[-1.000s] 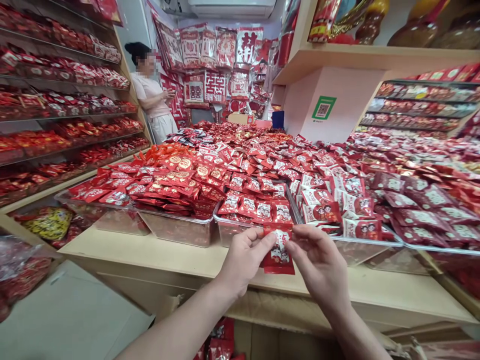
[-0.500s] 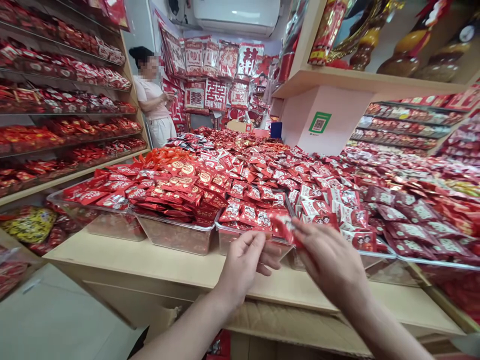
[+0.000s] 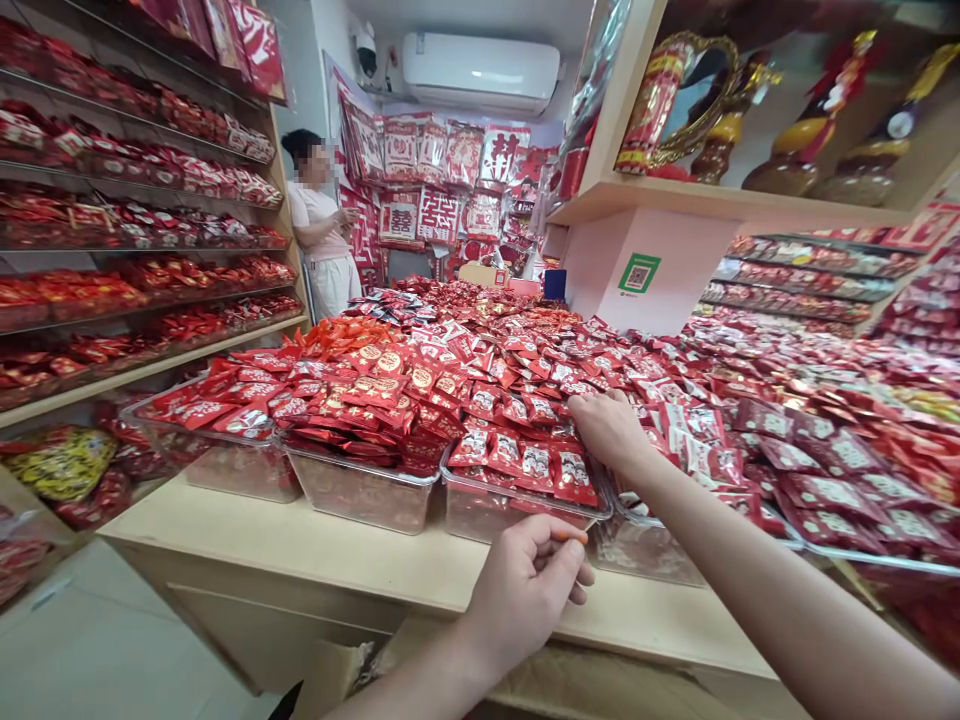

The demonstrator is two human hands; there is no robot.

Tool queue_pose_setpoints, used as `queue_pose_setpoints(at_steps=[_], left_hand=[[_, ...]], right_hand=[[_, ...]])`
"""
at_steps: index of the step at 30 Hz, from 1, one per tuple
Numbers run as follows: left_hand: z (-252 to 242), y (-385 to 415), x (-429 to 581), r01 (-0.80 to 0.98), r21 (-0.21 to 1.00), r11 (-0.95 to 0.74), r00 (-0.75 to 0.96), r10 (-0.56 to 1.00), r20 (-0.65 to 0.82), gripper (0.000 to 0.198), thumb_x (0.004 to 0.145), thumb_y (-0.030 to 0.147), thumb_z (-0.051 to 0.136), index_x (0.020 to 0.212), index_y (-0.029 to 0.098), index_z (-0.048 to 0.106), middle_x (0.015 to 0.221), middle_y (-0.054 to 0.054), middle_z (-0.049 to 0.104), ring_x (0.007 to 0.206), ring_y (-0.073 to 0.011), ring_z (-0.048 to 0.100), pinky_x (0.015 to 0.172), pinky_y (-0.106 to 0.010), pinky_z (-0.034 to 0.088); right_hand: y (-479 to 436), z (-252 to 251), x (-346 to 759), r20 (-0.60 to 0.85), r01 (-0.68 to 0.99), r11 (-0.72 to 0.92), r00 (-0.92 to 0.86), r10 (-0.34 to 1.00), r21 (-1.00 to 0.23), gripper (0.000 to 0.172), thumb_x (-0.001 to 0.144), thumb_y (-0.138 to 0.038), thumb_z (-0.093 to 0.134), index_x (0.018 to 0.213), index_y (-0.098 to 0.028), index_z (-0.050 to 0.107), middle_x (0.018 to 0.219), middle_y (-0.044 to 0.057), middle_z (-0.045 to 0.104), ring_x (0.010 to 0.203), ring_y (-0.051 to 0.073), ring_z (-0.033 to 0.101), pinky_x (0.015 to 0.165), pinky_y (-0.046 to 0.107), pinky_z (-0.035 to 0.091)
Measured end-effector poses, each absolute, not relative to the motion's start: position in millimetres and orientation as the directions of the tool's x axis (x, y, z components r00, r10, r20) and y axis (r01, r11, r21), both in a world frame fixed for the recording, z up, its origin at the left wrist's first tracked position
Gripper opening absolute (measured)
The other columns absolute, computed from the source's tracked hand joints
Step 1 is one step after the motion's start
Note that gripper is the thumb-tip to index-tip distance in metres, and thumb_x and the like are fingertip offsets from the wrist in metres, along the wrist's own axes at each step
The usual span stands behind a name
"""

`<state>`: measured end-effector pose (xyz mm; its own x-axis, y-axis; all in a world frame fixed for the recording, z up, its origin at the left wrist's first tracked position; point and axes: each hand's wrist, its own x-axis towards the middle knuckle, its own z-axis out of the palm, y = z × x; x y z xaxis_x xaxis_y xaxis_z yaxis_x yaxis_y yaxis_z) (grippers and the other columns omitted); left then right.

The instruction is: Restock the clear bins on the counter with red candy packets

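My right hand (image 3: 611,430) reaches out over a clear plastic tray (image 3: 525,505) heaped with red and white candy packets (image 3: 536,462). Its fingers curl down onto the pile, and what lies under them is hidden. My left hand (image 3: 529,580) hangs back over the counter's front edge (image 3: 360,560). Its fingers are pinched together on a small orange-red scrap (image 3: 574,538).
More clear trays (image 3: 360,490) of red packets cover the wooden counter from left to right. Shelves (image 3: 112,300) of red goods line the left wall. A person in a light top (image 3: 322,240) stands at the far left aisle. A pink pillar carries a green QR sign (image 3: 637,272).
My hands parted from the red packet they held together. The right hand carried it forward to the tray pile, and the left hand dropped back toward the counter edge.
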<state>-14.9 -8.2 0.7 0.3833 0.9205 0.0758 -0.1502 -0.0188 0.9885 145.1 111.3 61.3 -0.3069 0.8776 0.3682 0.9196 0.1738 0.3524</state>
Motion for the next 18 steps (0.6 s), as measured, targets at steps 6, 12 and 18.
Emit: queue_pose_setpoints(at_steps=[6,12,18], left_hand=[[-1.5,-12.6,-14.1,-0.109,0.990,-0.089,0.424,0.897,0.128,0.022,0.081,0.030,0.049,0.088,0.012,0.059,0.067,-0.005,0.061,0.059,-0.0116,0.056,0.058,-0.023,0.047],[-4.3,-12.4,-14.6,0.032,0.982,-0.185,0.450,0.880,0.151,0.023,0.081,0.029,0.047,0.091,0.013,0.060,0.070,-0.006,0.064,0.060,-0.0127,0.056,0.057,-0.022,0.045],[0.0,-16.5,-20.0,0.138,0.905,-0.403,0.642,0.732,0.228,0.025,0.077,0.026,0.049,0.090,0.012,0.065,0.071,-0.006,0.065,0.059,-0.0110,0.054,0.056,-0.019,0.041]], right_hand=[[119.0,56.9,146.5,0.236,0.927,0.225,-0.301,0.924,0.301,0.014,0.078,-0.015,0.048,0.073,-0.014,0.061,0.079,0.010,0.068,0.077,0.023,0.062,0.069,0.032,0.035],[117.6,70.7,151.2,0.222,0.951,0.248,-0.286,0.932,0.185,0.012,0.074,-0.022,0.057,0.076,-0.013,0.065,0.081,0.012,0.068,0.080,0.026,0.062,0.070,0.034,0.041],[32.7,88.5,159.1,0.344,0.906,0.389,-0.316,0.884,-0.166,0.018,0.083,-0.026,0.048,0.088,-0.017,0.063,0.088,0.006,0.066,0.082,0.018,0.059,0.072,0.026,0.043]])
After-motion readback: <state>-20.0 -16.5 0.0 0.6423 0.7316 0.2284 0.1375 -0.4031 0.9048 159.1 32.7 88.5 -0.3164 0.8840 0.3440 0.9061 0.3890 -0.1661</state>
